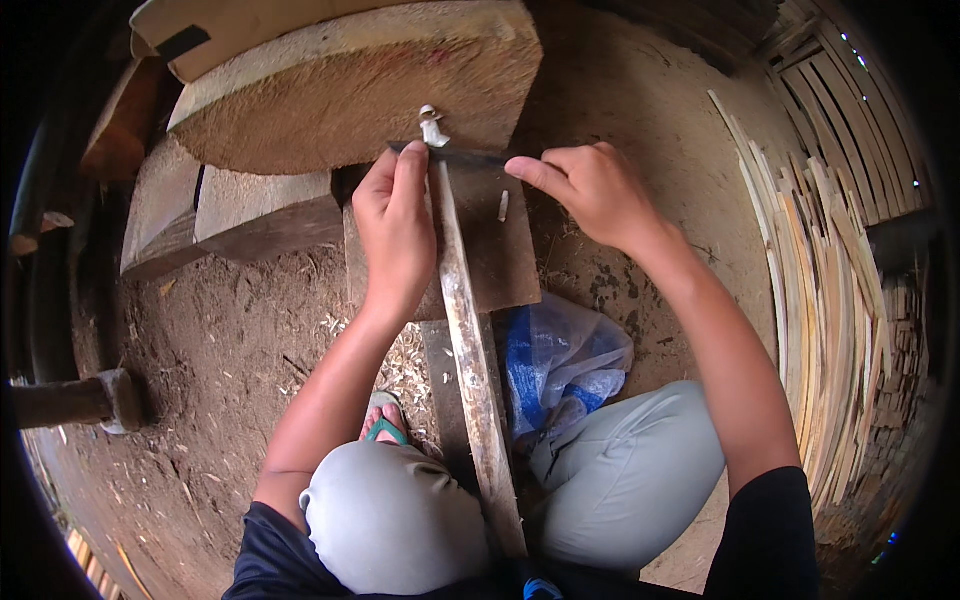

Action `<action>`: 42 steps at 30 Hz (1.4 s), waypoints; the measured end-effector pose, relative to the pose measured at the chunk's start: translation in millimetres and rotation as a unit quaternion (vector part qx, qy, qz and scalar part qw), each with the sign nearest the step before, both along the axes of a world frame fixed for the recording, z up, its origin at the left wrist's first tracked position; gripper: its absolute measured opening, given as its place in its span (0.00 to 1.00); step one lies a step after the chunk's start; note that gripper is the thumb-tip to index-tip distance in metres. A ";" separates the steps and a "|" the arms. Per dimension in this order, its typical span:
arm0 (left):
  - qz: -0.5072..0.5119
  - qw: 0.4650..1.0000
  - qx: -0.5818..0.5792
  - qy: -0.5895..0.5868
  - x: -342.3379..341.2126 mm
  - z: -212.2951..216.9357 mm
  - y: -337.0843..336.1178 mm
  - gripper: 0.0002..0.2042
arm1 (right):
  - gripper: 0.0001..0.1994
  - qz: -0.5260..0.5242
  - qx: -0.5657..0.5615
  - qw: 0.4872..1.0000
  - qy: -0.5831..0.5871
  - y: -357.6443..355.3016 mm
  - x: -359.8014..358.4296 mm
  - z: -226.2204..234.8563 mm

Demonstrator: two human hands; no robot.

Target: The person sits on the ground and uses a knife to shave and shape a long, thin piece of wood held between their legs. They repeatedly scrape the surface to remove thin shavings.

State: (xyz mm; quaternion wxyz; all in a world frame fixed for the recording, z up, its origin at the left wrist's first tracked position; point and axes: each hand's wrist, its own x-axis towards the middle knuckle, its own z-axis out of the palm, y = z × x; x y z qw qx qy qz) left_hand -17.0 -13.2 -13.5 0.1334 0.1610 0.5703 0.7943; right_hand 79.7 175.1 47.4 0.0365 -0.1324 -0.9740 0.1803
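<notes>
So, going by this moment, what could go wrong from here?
The left hand has its thumb close to where the dark blade crosses the wooden strip, so a slip could perhaps cut it. The strip runs back between the grey-trousered legs, so if the right hand jerked the blade toward the body, it might reach them. The flip-flop leaves toes bare, so a dropped blade could hurt them.

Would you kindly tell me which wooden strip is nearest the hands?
The long strip between the knees, its far end beside the left hand; the strips at far right lie away.
</notes>
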 end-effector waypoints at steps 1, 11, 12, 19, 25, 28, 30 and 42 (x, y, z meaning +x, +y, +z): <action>0.006 1.000 0.006 -0.001 0.2 -0.4 -0.3 0.14 | 0.36 0.000 0.004 1.000 0.012 -3.3 -1.2 -1.0; 0.052 0.999 -0.013 0.002 -12.4 6.6 -7.9 0.14 | 0.35 -0.002 0.001 1.000 0.019 -21.7 -17.5 7.9; 0.039 0.999 0.000 -0.001 -10.1 9.8 -7.6 0.14 | 0.35 0.009 -0.015 0.999 0.028 -14.3 -17.9 3.9; 0.074 0.993 -0.064 0.059 -6.8 4.4 2.9 0.21 | 0.35 -0.005 0.011 1.000 0.022 -2.1 -9.0 2.3; 0.064 0.998 0.004 0.020 -11.2 6.1 1.1 0.14 | 0.37 -0.019 0.049 0.998 0.038 -21.9 -17.2 1.9; 0.072 0.996 -0.006 0.044 -10.3 7.2 2.9 0.14 | 0.37 -0.008 0.058 0.997 0.053 -17.1 -18.2 -0.1; 0.071 0.996 -0.019 0.048 -9.1 7.7 1.3 0.14 | 0.36 0.023 0.052 0.995 0.082 -7.1 -22.5 -3.1; 0.070 0.995 -0.015 0.070 -14.2 0.3 3.5 0.20 | 0.36 0.003 0.009 0.996 0.084 -7.2 -17.2 -8.2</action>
